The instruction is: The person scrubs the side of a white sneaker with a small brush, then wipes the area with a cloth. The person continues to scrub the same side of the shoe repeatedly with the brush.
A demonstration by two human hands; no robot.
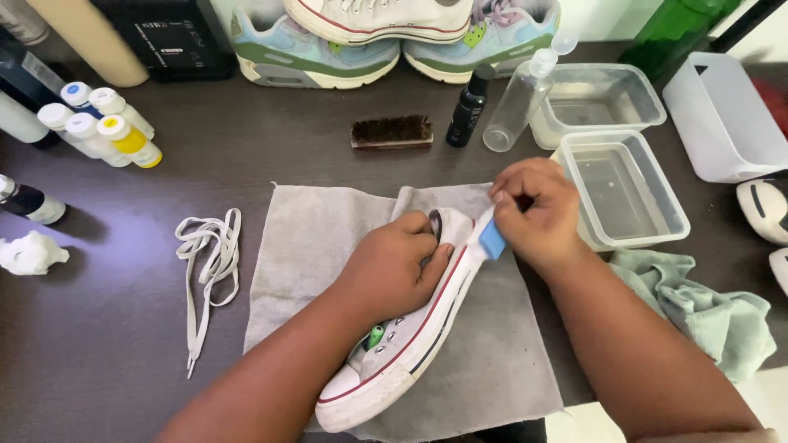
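White canvas sneaker (402,344) on grey cloth (312,246), light w/ soft upper, best gripped round heel: left hand (392,267) fingers curled there, right hand (533,213) pinching blue-white brush (491,238) at its heel edge.

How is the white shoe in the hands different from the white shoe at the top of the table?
The held sneaker lies on its side on the grey cloth, gripped by the left hand; the stacked sneaker rests on top of two colourful shoes. The held sneaker has empty eyelets, its laces lying beside it; the stacked sneaker seems laced. The right hand presses a blue-and-white tool against the held one only. Both are white with a red stripe.
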